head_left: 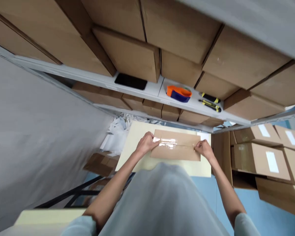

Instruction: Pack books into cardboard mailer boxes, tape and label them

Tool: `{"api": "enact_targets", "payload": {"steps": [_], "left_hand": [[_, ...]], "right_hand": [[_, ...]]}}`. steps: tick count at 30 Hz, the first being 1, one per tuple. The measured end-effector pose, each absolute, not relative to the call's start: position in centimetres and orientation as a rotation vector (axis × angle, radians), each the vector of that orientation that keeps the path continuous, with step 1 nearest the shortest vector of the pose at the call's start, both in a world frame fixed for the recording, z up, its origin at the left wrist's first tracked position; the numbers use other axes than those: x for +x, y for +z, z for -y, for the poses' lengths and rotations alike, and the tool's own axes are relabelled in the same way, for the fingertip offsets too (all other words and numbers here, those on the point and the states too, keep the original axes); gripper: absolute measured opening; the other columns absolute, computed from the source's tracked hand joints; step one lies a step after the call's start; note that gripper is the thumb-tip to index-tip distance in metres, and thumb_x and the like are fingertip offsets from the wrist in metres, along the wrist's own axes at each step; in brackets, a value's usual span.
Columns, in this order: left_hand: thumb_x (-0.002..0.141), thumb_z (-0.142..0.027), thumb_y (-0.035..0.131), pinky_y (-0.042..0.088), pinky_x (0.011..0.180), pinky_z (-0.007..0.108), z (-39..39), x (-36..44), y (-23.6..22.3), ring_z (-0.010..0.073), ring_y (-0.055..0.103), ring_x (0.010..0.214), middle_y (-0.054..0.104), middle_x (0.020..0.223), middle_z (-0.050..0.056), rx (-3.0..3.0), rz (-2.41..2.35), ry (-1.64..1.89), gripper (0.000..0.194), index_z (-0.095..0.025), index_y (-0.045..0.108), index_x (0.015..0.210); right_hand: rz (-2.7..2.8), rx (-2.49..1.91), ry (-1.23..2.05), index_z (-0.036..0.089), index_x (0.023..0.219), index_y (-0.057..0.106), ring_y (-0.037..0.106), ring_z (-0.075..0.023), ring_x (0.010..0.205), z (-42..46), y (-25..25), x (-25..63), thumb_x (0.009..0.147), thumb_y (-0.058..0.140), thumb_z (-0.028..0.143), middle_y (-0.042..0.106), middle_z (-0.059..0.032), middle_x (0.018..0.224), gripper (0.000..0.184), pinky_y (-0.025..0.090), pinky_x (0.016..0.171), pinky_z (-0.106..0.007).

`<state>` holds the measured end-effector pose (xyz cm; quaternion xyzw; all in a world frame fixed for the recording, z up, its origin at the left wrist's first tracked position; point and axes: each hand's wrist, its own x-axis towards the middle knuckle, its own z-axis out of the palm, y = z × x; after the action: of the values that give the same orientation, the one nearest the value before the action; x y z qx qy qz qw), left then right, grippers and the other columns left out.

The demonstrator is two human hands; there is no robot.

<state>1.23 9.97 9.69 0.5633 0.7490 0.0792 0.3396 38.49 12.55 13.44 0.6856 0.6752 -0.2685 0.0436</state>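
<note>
A small brown cardboard box (177, 151) lies on a pale table top (135, 141), with a shiny strip of clear tape along its top seam. My left hand (145, 143) presses on the box's left end, fingers curled over the tape. My right hand (204, 149) grips the box's right end, fingers bent around the edge. My torso in a light shirt hides the near part of the table.
A grey shelf (152, 90) above holds an orange and blue tape dispenser (179, 93), yellow-black utility knives (210, 102) and a black phone (130, 81) among cardboard boxes. Labelled boxes (263, 157) are stacked at right. White bags (115, 134) lie left of the table.
</note>
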Motion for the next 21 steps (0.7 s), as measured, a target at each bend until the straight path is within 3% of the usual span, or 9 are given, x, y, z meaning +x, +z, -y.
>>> {"api": "enact_targets", "payload": {"steps": [3,5,8,10,12,15,17,21], "left_hand": [[0.083,-0.035,0.074,0.058,0.096,0.044,-9.9,1.0,10.1,0.0366,0.075,0.113,0.072,0.12,0.017,1.541,-1.941,0.203,0.034,-0.02,0.059,0.109],[0.076,-0.025,0.076,0.055,0.107,0.048,-10.5,1.5,10.8,0.0417,0.068,0.131,0.065,0.141,0.026,1.645,-1.958,0.269,0.05,-0.015,0.06,0.122],[0.069,-0.014,0.077,0.04,0.127,0.057,-13.2,3.1,13.0,0.0475,0.042,0.158,0.042,0.168,0.033,1.88,-1.906,0.463,0.083,-0.01,0.05,0.148],[0.073,-0.014,0.075,0.028,0.133,0.06,-16.2,4.4,15.4,0.0462,0.034,0.163,0.039,0.171,0.032,2.005,-1.829,0.616,0.092,-0.007,0.041,0.158],[0.081,-0.015,0.07,0.025,0.135,0.06,-19.5,5.7,18.2,0.0413,0.039,0.161,0.046,0.168,0.028,2.07,-1.787,0.793,0.086,-0.009,0.039,0.161],[0.085,-0.011,0.065,0.035,0.13,0.055,-23.4,6.9,22.1,0.0374,0.053,0.151,0.058,0.156,0.026,2.04,-1.785,0.918,0.072,-0.009,0.048,0.154],[0.087,-0.009,0.062,0.042,0.126,0.052,-24.5,7.4,24.0,0.0359,0.06,0.143,0.064,0.148,0.024,1.984,-1.804,0.95,0.06,-0.01,0.055,0.147],[0.089,-0.007,0.063,0.042,0.126,0.052,-23.6,7.8,24.9,0.0345,0.066,0.136,0.071,0.137,0.021,1.883,-1.823,1.003,0.049,-0.012,0.064,0.138]], "right_hand": [[-1.977,1.977,-0.706,0.021,0.091,0.076,0.078,-0.0272,0.094,-12.7,14.6,37.8,0.093,0.069,0.03,0.074,-0.0127,0.111,0.011,0.058,0.083,-0.036],[-1.956,1.904,-0.563,0.021,0.103,0.075,0.078,-0.0332,0.103,-13.9,16.2,36.6,0.094,0.073,0.034,0.075,-0.017,0.114,0.016,0.058,0.084,-0.039],[-2.082,1.873,-0.338,0.018,0.119,0.071,0.076,-0.0372,0.112,-17.5,20.1,33.3,0.096,0.075,0.039,0.075,-0.0221,0.12,0.031,0.058,0.087,-0.042],[-2.258,1.881,-0.18,0.015,0.129,0.067,0.073,-0.0373,0.118,-21.0,23.1,30.2,0.104,0.064,0.042,0.071,-0.0251,0.128,0.037,0.057,0.091,-0.043],[-2.468,1.844,-0.014,0.012,0.135,0.063,0.068,-0.0349,0.124,-24.6,25.9,26.8,0.107,0.058,0.038,0.069,-0.0258,0.133,0.038,0.054,0.102,-0.043],[-2.568,1.756,0.001,0.008,0.14,0.061,0.062,-0.0336,0.135,-28.8,28.3,21.9,0.108,0.056,0.034,0.065,-0.0262,0.143,0.042,0.046,0.113,-0.042],[-2.493,1.772,-0.073,0.006,0.14,0.061,0.061,-0.032,0.138,-30.3,28.7,19.5,0.106,0.06,0.025,0.065,-0.0267,0.146,0.04,0.044,0.114,-0.039],[-2.407,1.852,-0.194,0.003,0.136,0.064,0.07,-0.03,0.128,-30.9,27.7,17.6,0.094,0.066,0.007,0.073,-0.0269,0.135,0.043,0.048,0.109,-0.035]]}}
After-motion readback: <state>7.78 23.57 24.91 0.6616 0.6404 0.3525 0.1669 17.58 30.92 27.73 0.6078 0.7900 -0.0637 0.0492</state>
